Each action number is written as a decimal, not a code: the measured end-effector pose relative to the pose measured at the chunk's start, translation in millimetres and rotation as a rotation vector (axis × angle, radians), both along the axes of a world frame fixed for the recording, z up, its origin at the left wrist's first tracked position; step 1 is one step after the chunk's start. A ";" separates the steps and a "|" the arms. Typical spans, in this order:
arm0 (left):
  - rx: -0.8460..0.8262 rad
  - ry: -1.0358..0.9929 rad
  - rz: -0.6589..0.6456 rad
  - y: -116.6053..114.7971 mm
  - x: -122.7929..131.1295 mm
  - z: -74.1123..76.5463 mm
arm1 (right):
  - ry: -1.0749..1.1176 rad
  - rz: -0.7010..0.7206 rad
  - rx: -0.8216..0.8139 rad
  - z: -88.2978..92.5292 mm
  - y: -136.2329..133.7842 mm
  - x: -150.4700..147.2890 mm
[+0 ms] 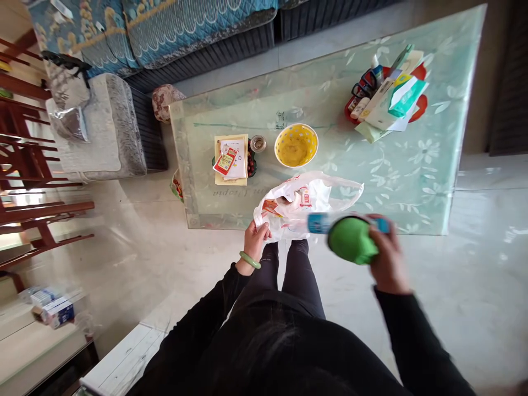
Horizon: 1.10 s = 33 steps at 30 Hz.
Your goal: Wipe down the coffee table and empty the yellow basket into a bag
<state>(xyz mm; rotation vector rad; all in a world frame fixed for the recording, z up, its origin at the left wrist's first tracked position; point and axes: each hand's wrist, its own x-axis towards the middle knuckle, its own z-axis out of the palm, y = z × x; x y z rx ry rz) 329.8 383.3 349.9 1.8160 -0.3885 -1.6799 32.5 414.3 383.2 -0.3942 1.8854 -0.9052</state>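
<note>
At the table's near edge, my left hand [257, 239] pinches the rim of a white plastic bag [338, 190]. The bag gapes open, showing crumpled white and red packaging [304, 196] inside. To the right of the bag, my right hand [390, 257] is closed around a bright green rounded thing [351, 240] with a dark rim. A blue-and-pale cylinder [318, 223] lies along that green thing, its other blue end near my fingers; motion blurs both, and their exact kind is unclear.
On the glass table [231, 212] stand a yellow bowl [296, 146], a small glass [258, 144] and papers with a red packet [225, 160]. A red tray [419, 107] at the right holds scissors [364, 85], bottles and packets. A sofa [198, 27] lines the far side.
</note>
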 end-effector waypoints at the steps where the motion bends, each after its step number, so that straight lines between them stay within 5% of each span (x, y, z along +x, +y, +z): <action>1: -0.004 0.001 0.003 1.9 -0.4 0.5 | -0.105 0.002 0.018 -17.7 -0.8 30.2; 4: -0.008 0.002 0.013 6.6 0.2 2.3 | -0.198 0.010 0.062 -65.3 2.1 103.4; 7: 0.002 0.002 0.017 10.3 1.9 3.1 | -0.188 -0.050 0.180 -100.8 13.9 138.6; 15: 0.014 0.005 0.020 19.2 0.3 -0.8 | -0.202 -0.152 0.360 -168.1 40.5 128.4; 24: 0.041 -0.028 0.021 21.7 -0.4 -0.5 | -0.256 -0.152 0.373 -188.8 46.4 129.3; 33: 0.032 -0.030 0.021 21.9 -2.5 1.5 | -0.276 -0.130 0.363 -184.8 34.1 120.3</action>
